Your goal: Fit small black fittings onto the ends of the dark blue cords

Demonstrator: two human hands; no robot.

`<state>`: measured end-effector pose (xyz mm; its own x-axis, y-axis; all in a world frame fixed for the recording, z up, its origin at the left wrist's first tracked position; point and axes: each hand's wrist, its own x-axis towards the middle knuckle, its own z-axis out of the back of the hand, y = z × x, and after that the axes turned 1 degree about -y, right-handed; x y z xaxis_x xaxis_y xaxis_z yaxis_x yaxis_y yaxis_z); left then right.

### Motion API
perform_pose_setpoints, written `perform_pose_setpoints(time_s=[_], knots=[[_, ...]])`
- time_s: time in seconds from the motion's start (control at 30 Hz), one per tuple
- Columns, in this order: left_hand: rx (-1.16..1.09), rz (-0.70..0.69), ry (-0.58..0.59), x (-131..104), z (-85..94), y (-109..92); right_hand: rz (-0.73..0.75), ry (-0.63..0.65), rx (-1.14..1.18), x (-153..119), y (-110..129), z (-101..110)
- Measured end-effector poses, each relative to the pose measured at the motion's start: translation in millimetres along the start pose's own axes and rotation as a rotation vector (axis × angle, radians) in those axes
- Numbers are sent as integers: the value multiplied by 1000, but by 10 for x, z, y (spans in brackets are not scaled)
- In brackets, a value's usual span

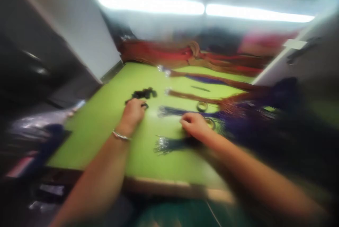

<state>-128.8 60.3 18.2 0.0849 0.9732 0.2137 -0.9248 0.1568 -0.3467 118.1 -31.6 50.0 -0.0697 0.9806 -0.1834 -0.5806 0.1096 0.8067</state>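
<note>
My left hand (134, 111) is at the near edge of a pile of small black parts (144, 93) on the green tabletop (103, 114). Its fingers are curled, and a small black part shows at the fingertips. Above the wire bundles, my right hand (196, 124) has thumb and fingers pressed together; blur hides whatever may be in them. Just beyond it lies a dark blue wire bundle (174, 111) with bare-looking ends. Nearer to me is another dark wire bundle (174, 144) with shiny terminals. Rolls of tape (202, 106) sit close by the right hand.
Brown wire bundles (190, 94) with pale ends lie farther back, with a thin dark tool (200, 88) between two of them. A thick heap of reddish-brown wires (159, 52) crosses the back. Grey panels (87, 33) rise at both sides. Dark wires (254, 128) pile at the right.
</note>
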Motion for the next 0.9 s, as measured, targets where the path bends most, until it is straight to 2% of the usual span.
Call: perform_pose_setpoints(time_s=[0.07, 0.13, 0.23, 0.27, 0.33, 0.4, 0.5, 0.57, 0.7, 0.9], knots=[[-11, -24, 27, -12, -11, -31, 21, -50, 60, -13, -40, 19], [-108, -6, 36, -46, 0, -91, 106, -118, 58, -19, -89, 16], [-552, 97, 89, -161, 58, -247, 216, -193, 50, -31, -149, -4], [-772, 129, 152, -213, 78, -315, 235, -204, 58, -40, -160, -9], [-1179, 166, 354, -323, 97, -460, 265, -226, 71, -68, -167, -13], [-1383, 254, 529, -416, 78, -588, 312, -257, 60, -106, -161, -8], [-1477, 342, 700, -491, -5, -704, 431, -315, -39, -166, -151, 1], [-1496, 328, 761, -506, -61, -736, 509, -353, -137, -196, -155, -1], [-1512, 270, 792, -512, -107, -765, 589, -401, -300, -203, -189, -23], [-1505, 266, 818, -520, -104, -787, 645, -411, -416, -171, -225, -39]])
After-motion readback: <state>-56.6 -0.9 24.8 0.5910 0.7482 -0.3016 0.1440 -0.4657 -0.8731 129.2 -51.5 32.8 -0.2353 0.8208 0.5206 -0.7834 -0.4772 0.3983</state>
